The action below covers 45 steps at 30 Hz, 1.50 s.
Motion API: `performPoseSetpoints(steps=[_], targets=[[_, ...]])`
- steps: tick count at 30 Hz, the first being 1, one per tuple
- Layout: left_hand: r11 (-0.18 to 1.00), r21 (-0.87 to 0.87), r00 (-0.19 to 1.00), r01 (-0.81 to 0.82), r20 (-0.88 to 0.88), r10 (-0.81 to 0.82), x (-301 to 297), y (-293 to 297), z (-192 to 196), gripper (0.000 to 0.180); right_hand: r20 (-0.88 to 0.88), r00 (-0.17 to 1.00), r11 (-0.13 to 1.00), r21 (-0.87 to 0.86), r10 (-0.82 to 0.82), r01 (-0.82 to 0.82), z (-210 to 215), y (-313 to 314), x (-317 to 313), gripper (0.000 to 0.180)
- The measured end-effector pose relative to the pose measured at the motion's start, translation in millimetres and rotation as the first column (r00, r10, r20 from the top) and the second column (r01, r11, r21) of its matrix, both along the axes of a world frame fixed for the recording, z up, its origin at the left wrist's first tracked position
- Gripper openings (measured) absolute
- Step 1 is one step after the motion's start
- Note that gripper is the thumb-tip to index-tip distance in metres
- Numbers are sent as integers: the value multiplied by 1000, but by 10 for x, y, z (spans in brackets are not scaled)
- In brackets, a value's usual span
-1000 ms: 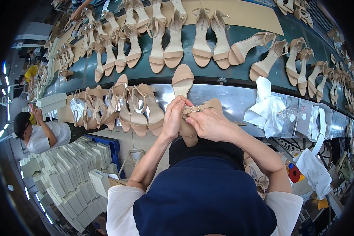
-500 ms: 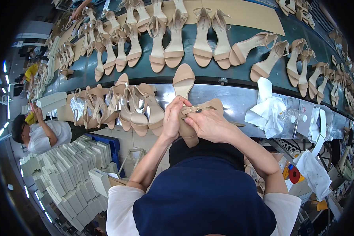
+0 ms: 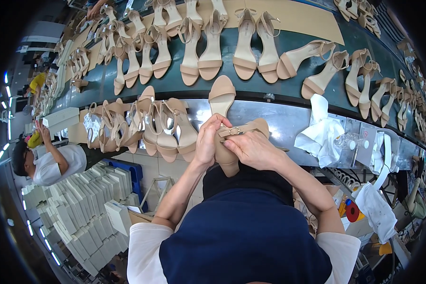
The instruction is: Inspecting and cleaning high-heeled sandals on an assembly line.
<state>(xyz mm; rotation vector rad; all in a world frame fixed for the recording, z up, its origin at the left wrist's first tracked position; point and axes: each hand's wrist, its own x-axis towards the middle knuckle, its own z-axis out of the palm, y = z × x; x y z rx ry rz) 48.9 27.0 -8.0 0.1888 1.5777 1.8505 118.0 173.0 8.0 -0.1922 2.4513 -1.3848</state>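
Note:
I hold a beige heeled sandal (image 3: 222, 97) over the edge of a metal work ledge (image 3: 284, 120), toe pointing away from me. My left hand (image 3: 208, 140) grips its side at the heel end. My right hand (image 3: 254, 149) pinches the ankle strap with its small gold buckle (image 3: 235, 130), stretched across the heel. Both hands are closed on the sandal.
Several matching sandals lie bunched on the ledge to my left (image 3: 149, 125). More pairs stand in rows on the dark green belt (image 3: 293, 42) beyond. Crumpled white paper (image 3: 319, 135) lies to the right. Stacked white boxes (image 3: 85, 208) and another person (image 3: 47, 161) are at lower left.
The sandal and both hands have stayed almost in place; my fingers have shifted slightly on the strap and buckle.

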Motion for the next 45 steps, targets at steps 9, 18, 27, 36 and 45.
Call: performPoseSetpoints(steps=[9,18,27,36,45], targets=[[999,26,998,-31,58,30,4,-7,-13,24,-9,998,995,-83,-56,55,-47,12,36,35],[999,30,998,-34,55,32,3,-16,-37,24,0,998,987,-151,-59,59,-138,22,39,37],[999,-8,999,-37,1,37,0,13,-25,24,12,998,995,-78,-67,68,-44,4,-6,40],[999,-18,999,-38,-36,37,29,32,-37,23,51,998,999,-42,-31,33,111,17,-53,40],[998,-58,993,-31,-120,24,82,53,-44,23,44,998,999,-22,-42,43,50,14,9,36]])
